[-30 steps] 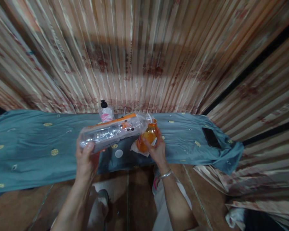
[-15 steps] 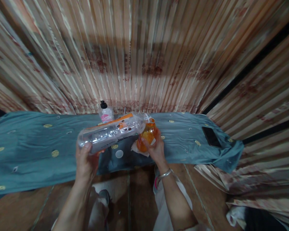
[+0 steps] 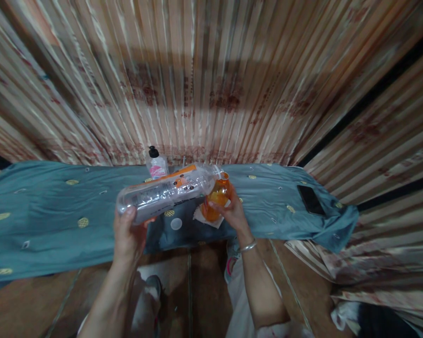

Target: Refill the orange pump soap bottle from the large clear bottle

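Here, we hold the tilted clear bottle (image 3: 165,193) with our left hand (image 3: 129,234) clamped around it, and our right hand (image 3: 235,214) clasps the orange jar (image 3: 218,191).

We find the middle blocked: the clear bottle (image 3: 165,193) slants across from the left hand (image 3: 129,237) to the orange bottle (image 3: 214,206) in the right hand (image 3: 235,213). Behind it stands the pump bottle (image 3: 158,167); a pleated curtain (image 3: 197,94) bounds the far side. We see open cloth (image 3: 49,211) left of the left hand, and a lane between the right hand and the black phone (image 3: 310,200). A flat white disc (image 3: 176,224) lies before the clear bottle.
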`<state>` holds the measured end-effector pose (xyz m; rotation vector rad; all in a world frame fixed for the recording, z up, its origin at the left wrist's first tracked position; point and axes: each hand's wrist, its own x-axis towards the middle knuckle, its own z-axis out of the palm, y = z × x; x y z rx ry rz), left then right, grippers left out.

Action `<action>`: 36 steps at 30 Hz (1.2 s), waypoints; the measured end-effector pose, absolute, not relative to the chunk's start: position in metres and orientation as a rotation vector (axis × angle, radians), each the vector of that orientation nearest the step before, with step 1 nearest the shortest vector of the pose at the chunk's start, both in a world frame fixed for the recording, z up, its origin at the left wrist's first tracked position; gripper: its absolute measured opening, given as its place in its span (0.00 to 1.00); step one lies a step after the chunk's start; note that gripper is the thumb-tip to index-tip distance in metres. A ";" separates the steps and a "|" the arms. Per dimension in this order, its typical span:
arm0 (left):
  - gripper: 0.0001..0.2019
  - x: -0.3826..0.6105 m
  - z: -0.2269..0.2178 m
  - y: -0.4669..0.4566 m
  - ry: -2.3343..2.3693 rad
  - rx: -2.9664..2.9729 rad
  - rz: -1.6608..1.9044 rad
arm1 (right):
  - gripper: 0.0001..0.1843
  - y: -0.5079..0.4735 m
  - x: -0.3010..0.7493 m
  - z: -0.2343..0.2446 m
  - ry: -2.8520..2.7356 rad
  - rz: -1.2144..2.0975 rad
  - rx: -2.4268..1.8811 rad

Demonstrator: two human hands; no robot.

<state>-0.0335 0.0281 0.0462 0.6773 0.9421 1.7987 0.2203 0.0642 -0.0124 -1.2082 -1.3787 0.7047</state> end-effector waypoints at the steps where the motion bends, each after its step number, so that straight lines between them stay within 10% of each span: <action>1: 0.25 -0.034 0.046 0.029 0.941 0.679 1.797 | 0.50 0.066 0.221 -0.012 -1.383 0.722 -1.207; 36: 0.24 -0.037 0.050 0.030 0.966 0.681 1.806 | 0.49 0.055 0.202 0.005 -1.369 0.527 -1.426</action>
